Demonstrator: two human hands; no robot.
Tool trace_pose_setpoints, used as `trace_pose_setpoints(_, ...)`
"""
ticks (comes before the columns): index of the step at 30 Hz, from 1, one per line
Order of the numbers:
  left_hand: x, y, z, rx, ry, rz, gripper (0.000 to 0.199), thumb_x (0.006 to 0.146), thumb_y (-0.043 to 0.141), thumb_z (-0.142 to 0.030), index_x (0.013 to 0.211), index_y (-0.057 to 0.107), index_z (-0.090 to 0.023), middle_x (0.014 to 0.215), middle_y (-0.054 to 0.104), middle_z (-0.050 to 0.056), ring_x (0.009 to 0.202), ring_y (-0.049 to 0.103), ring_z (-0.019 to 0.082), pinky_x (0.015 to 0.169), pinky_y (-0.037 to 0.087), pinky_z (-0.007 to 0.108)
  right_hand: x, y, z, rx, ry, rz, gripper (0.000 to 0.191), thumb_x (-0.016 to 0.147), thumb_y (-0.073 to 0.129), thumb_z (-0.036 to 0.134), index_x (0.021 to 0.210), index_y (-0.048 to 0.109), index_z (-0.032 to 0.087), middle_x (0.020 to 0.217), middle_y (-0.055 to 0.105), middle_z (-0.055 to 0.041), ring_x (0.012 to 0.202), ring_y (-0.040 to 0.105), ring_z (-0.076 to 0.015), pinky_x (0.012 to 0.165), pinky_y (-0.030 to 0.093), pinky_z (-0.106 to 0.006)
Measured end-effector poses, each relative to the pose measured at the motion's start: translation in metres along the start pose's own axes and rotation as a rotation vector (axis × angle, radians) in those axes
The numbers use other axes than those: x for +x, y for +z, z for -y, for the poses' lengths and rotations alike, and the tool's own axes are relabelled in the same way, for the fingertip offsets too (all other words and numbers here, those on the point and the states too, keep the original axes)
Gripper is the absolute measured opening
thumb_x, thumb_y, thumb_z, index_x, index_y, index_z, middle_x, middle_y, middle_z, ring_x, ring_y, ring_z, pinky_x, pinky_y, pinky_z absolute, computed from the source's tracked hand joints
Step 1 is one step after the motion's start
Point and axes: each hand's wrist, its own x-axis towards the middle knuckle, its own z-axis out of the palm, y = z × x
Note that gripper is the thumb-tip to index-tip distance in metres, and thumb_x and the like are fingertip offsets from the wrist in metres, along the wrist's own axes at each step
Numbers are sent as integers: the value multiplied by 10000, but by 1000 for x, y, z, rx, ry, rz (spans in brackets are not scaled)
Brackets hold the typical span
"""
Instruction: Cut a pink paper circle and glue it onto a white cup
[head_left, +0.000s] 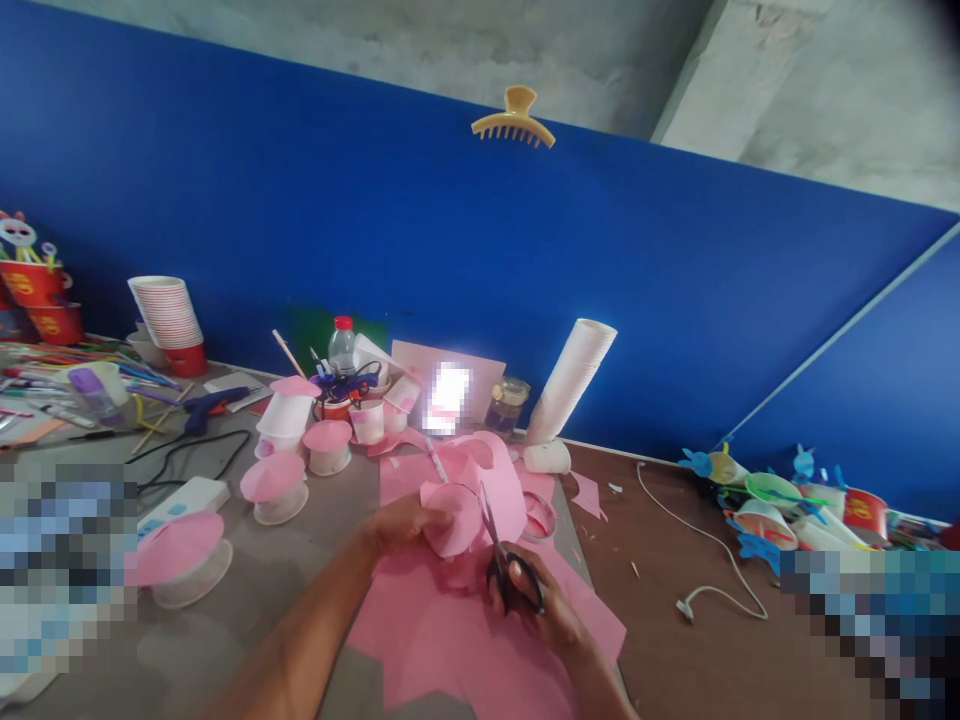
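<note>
Left hand (401, 524) pinching pink paper piece (454, 522), right hand (551, 606) gripping black-handled scissors (501, 570), blades at the piece's right side, both over pink sheets (424, 640) on bench (285, 570), forward of its back edge.

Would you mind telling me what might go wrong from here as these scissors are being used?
The scissors in the right hand point up beside the round pink paper that the left hand holds, so a slip might nick the left fingers or spoil the round edge. Loose pink sheets lie beneath and could shift or get snipped. The tall white cup stack leans steeply and might topple if bumped.
</note>
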Motion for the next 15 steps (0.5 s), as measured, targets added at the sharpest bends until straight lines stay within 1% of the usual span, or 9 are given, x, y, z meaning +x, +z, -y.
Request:
trace_pose_setpoints(4, -2, 2, -1, 0, 15, -65, 339, 593, 808, -307, 839, 689, -106, 745, 703, 106, 682, 657, 246, 601, 545, 352, -1, 0, 3, -11, -3, 3, 532, 788, 531, 645, 919, 590, 133, 572, 540, -8, 493, 376, -91, 480, 240, -218)
trace_pose_setpoints(6, -3, 3, -1, 3, 5, -69, 351, 590, 809, -311, 849, 697, -102, 790, 709, 116, 744, 658, 270, 625, 556, 376, -1, 0, 5, -15, -8, 3, 532, 784, 531, 648, 920, 589, 136, 581, 542, -10, 497, 380, -92, 482, 243, -217)
trace_pose_setpoints(9, -2, 2, 0, -3, 3, -17, 392, 591, 809, -316, 895, 695, -95, 832, 709, 127, 757, 656, 284, 621, 565, 405, -1, 2, 7, -29, -30, 8, 545, 774, 528, 665, 916, 589, 142, 598, 553, -16, 501, 395, -95, 485, 249, -221)
trace_pose_setpoints(12, -2, 0, 2, -25, 23, 20, 403, 605, 804, -314, 924, 685, -98, 847, 704, 127, 749, 656, 271, 609, 566, 394, 0, 3, 7, -39, -52, 20, 535, 785, 519, 658, 915, 589, 144, 605, 562, -21, 510, 403, -99, 488, 251, -223)
trace_pose_setpoints(15, -3, 0, 2, -48, 49, 103, 416, 648, 781, -330, 978, 670, -103, 898, 697, 143, 825, 656, 289, 636, 561, 391, 1, 4, 5, -39, -73, 21, 524, 797, 513, 650, 908, 592, 144, 604, 564, -21, 512, 407, -98, 490, 259, -225)
